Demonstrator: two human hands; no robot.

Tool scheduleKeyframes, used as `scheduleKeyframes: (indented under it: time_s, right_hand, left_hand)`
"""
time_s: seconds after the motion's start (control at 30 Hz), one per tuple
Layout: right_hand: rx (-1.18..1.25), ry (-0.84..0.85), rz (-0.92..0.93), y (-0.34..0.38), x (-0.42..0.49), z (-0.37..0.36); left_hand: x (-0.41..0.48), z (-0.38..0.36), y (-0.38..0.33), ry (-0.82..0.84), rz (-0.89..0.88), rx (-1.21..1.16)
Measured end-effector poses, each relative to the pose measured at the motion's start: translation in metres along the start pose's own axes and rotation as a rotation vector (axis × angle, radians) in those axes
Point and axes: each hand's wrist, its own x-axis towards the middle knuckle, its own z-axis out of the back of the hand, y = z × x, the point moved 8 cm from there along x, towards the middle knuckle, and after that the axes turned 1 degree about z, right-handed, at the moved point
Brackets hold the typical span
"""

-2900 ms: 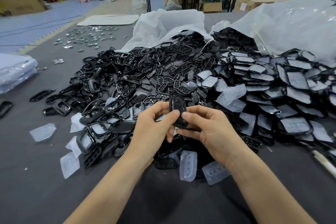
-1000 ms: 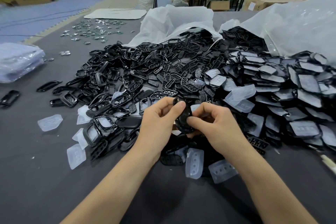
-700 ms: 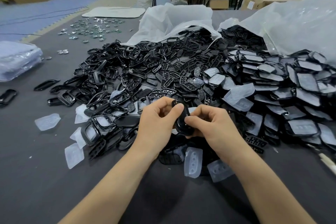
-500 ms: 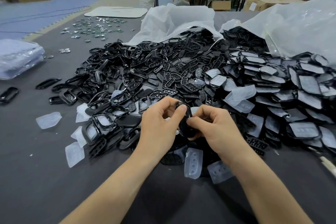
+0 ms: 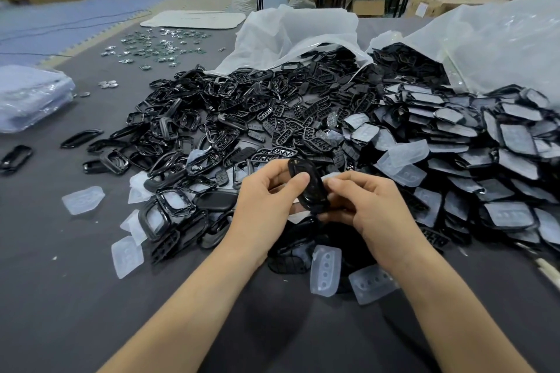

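A black oval key-fob shell [image 5: 309, 188] is held upright above the dark table [image 5: 60, 297], between both hands. My left hand [image 5: 266, 206] pinches its left edge with thumb and curled fingers. My right hand [image 5: 369, 209] grips its right and lower side, fingertips pressed against it. Behind the hands spreads a large heap of black plastic frames and button grids [image 5: 236, 118]. Translucent rubber button pads [image 5: 325, 272] lie on the table just below my hands.
Two white plastic sacks [image 5: 297, 30] spill parts at the back; stacked black shells with clear pads [image 5: 485, 145] fill the right. Small shiny metal pieces [image 5: 157, 45] lie far left, a wrapped bundle [image 5: 30, 97] at the left edge, loose clear pads [image 5: 83, 200] near it.
The shell has been turned in my fingers from facing me to edge-on and tilted. Both hands stay at the same spot with their grip shifting slightly.
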Motion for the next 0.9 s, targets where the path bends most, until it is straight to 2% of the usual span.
scheduleKeyframes:
  time_s: [0.27, 0.47, 0.9]
  right_hand:
    - [0.021, 0.060, -0.040, -0.002, -0.002, -0.004]
    - [0.100, 0.056, -0.074, -0.003, -0.001, -0.004]
    - [0.232, 0.059, -0.029, -0.001, 0.000, -0.005]
  left_hand:
    - [0.000, 0.001, 0.004, 0.016, 0.082, -0.128]
    - [-0.001, -0.003, 0.009, 0.058, 0.151, -0.104]
    - [-0.001, 0.004, -0.001, -0.032, 0.078, -0.289]
